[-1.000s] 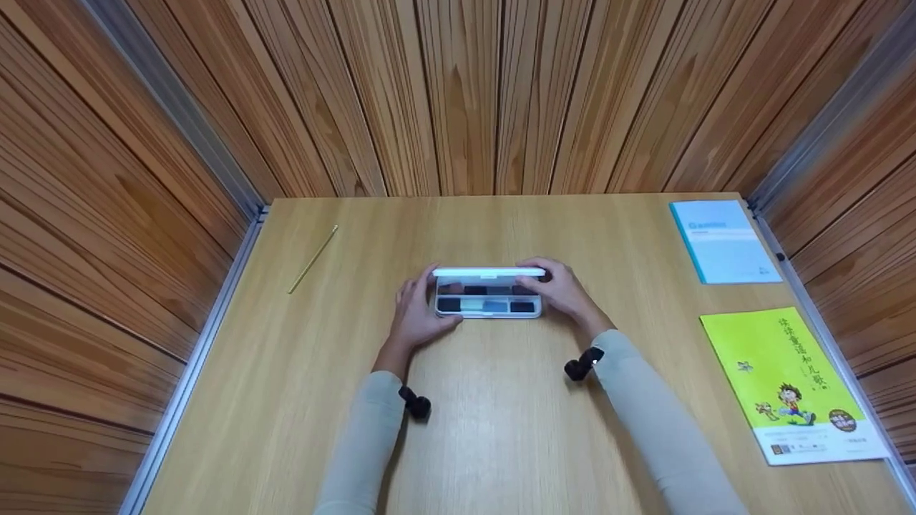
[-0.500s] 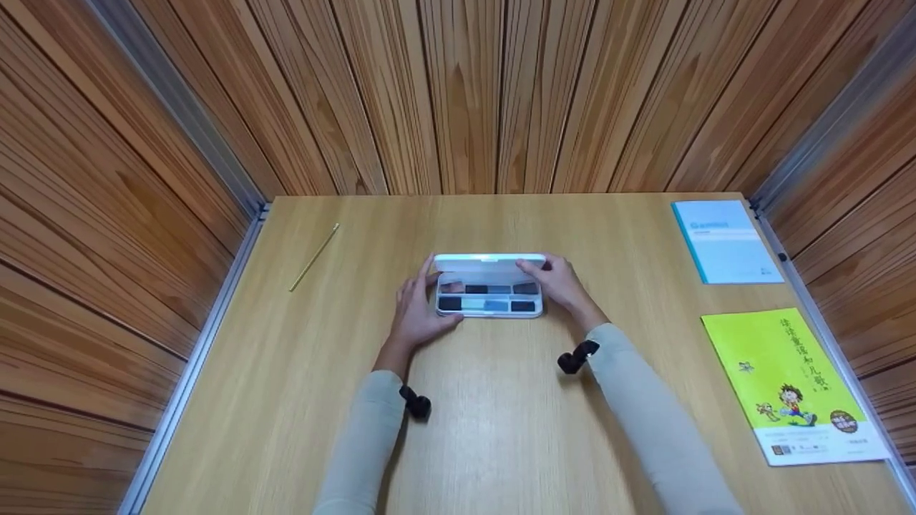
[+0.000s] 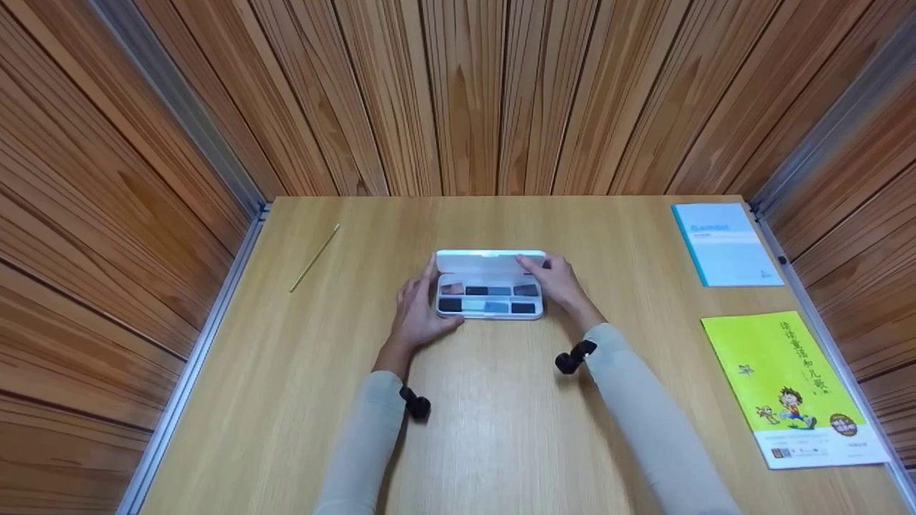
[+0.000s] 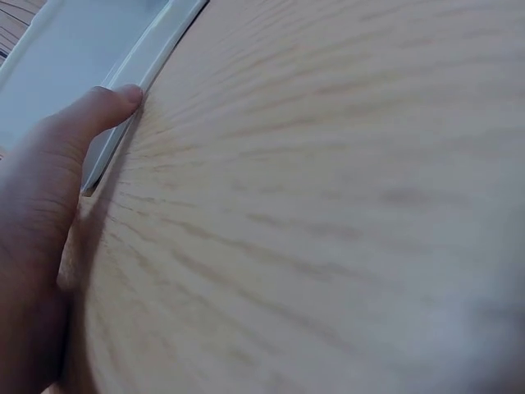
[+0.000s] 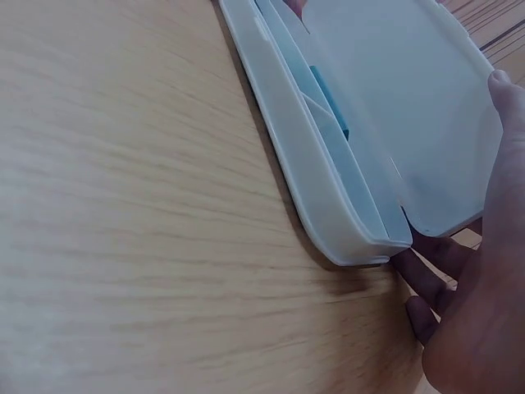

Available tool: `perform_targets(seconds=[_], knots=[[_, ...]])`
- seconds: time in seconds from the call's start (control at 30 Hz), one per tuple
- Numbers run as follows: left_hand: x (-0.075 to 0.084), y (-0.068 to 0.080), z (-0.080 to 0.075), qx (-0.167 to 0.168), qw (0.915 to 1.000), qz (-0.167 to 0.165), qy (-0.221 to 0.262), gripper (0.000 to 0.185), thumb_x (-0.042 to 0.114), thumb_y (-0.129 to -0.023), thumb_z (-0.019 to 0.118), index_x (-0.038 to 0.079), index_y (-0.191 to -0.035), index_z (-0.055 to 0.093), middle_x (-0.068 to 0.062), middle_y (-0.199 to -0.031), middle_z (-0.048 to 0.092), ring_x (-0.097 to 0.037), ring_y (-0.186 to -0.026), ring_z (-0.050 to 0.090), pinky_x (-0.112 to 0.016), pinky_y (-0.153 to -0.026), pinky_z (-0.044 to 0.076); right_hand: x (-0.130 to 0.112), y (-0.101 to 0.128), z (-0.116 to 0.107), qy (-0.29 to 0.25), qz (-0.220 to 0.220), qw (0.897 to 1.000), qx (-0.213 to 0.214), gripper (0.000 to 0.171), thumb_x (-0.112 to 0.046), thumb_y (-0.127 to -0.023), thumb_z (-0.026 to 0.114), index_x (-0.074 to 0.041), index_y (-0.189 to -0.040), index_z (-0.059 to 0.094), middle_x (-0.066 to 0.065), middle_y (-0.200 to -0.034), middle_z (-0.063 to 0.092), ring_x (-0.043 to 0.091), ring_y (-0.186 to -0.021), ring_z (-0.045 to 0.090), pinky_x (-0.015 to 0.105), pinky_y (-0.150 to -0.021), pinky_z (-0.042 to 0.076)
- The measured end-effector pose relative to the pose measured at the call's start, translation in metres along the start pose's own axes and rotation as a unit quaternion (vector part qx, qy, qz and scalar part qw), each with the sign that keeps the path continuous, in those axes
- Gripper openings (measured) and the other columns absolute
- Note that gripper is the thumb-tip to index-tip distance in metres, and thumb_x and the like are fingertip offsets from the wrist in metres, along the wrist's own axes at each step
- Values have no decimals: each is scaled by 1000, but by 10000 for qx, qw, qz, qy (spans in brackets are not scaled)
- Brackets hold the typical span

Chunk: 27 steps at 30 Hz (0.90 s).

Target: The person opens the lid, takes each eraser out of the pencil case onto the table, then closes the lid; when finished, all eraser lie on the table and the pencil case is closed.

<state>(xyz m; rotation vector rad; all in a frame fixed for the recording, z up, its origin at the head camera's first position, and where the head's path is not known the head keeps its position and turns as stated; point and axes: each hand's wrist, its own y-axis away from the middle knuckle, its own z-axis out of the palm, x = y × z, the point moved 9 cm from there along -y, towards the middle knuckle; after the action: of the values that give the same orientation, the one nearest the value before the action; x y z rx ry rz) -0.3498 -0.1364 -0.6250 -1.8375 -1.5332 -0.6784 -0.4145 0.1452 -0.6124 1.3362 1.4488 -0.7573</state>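
A white plastic pencil case (image 3: 494, 317) sits on the table with its hinged lid (image 3: 476, 263) raised at the back. Dark and bluish patches show in its compartments; the contents are too blurred to tell. My left hand (image 3: 417, 311) grips the left end, its thumb (image 4: 123, 94) on the front edge. At the right end, my right hand (image 3: 563, 287) holds the lid between thumb and fingers. In the right wrist view the thumb is at the lid's edge, other fingers reach behind the case, and a blue strip (image 5: 330, 103) lies inside.
A thin gold-coloured stick (image 3: 315, 257) lies on the wooden table (image 3: 494, 415) at the left. At the right are a light blue booklet (image 3: 726, 243) and a yellow-green book (image 3: 787, 379). Wood-panelled walls (image 3: 465, 100) enclose the back and sides.
The lid has tilted further back and the compartments show more fully. My right hand has swung back slightly with the lid. My left hand stays almost still at the left end.
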Motion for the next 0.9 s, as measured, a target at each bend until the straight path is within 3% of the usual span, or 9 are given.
perform_targets(seconds=[0.2, 0.57, 0.9], knots=[[2, 1, -1, -3, 9999, 138, 57, 131, 53, -85, 94, 27, -183, 12, -8, -173, 58, -40, -157, 46, -68, -138, 16, -1, 0, 0, -81, -30, 10000, 10, 64, -61, -112, 62, -8, -146, 70, 18, -152, 71, 36, -147, 63, 56, -131, 44], [1, 0, -1, 26, 9999, 102, 86, 130, 54, -83, 95, 29, -183, 15, -6, -169, 61, -36, -154, 49, -65, -138, 18, 1, 2, -3, -76, 3, 9999, 101, 65, -60, -112, 62, -6, -149, 68, 20, -157, 68, 36, -150, 60, 55, -133, 42], [-1, -1, -1, 18, 9999, 77, 67, 132, 50, -83, 96, 31, -183, 11, -7, -166, 61, -36, -153, 49, -68, -138, 15, 5, 9, -18, -9, -293, 9994, 158, 59, -40, -114, 67, -4, -161, 58, 24, -160, 62, 41, -155, 54, 57, -136, 38]])
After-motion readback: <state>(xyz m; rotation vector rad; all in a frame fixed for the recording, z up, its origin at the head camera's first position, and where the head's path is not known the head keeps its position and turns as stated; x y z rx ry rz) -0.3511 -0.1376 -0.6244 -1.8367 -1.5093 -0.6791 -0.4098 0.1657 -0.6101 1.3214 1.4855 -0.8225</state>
